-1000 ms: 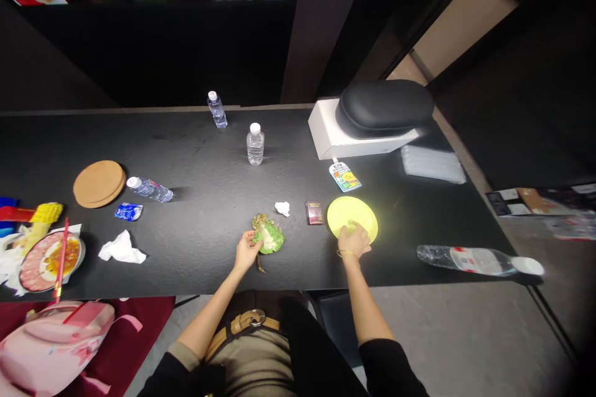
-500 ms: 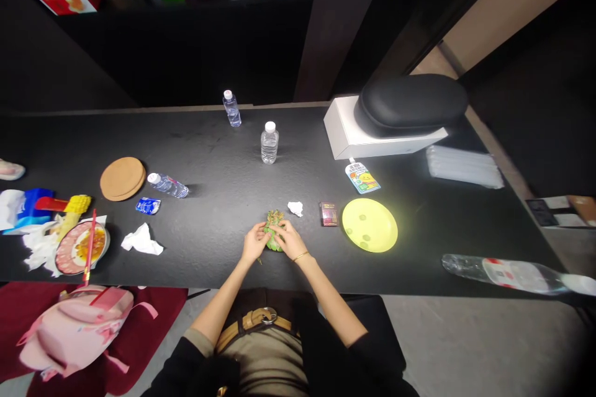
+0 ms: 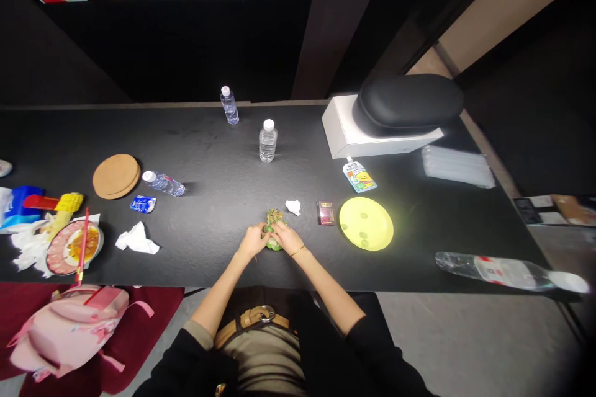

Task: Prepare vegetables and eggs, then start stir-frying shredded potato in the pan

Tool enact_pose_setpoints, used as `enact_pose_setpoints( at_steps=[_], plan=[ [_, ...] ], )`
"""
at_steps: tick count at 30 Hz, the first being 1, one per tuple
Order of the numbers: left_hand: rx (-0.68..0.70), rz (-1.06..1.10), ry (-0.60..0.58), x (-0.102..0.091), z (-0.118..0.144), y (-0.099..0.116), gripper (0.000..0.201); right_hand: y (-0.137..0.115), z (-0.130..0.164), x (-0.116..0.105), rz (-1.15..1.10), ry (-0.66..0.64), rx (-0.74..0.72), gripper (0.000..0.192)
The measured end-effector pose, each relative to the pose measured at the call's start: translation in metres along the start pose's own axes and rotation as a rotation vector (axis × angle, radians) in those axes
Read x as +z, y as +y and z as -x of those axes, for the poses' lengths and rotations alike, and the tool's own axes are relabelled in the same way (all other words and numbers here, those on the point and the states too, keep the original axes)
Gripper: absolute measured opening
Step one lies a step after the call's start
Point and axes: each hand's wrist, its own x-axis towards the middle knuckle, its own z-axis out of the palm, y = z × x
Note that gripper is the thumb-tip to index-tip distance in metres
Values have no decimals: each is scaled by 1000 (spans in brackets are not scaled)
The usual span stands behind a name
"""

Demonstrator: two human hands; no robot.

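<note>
We close both hands on the green leaf bundle (image 3: 274, 231) at the table's (image 3: 209, 260) near edge: left hand (image 3: 252, 240) and right hand (image 3: 286, 238) pinch its sides, fingers curled. It looks partly gathered, not yet moved. Beyond lie a tissue scrap (image 3: 293, 206), a small packet (image 3: 326, 212) and a bare yellow plate (image 3: 365, 224).

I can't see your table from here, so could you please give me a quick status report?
Left hand and right hand both closed on the green leaf bundle. Bundle resting on table. Crumpled tissue just beyond, not touching.
</note>
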Motion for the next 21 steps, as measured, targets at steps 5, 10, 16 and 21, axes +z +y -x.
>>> enact_pose_setpoints(
  at_steps=[5,10,16,21],
  plan=[
    [55,-144,-35,-2,-1,2,22,11,-7,-6,-125,-16,-116,18],
    [73,-241,-21,-1,0,1,20,10,-7,-3,-73,-30,-39,16],
    [76,-146,-56,-8,0,-1,18,10,-14,-9,-71,-74,-70,13],
    [26,-159,6,0,3,2,25,10,-23,-16,-90,-108,-123,14]
  ],
)
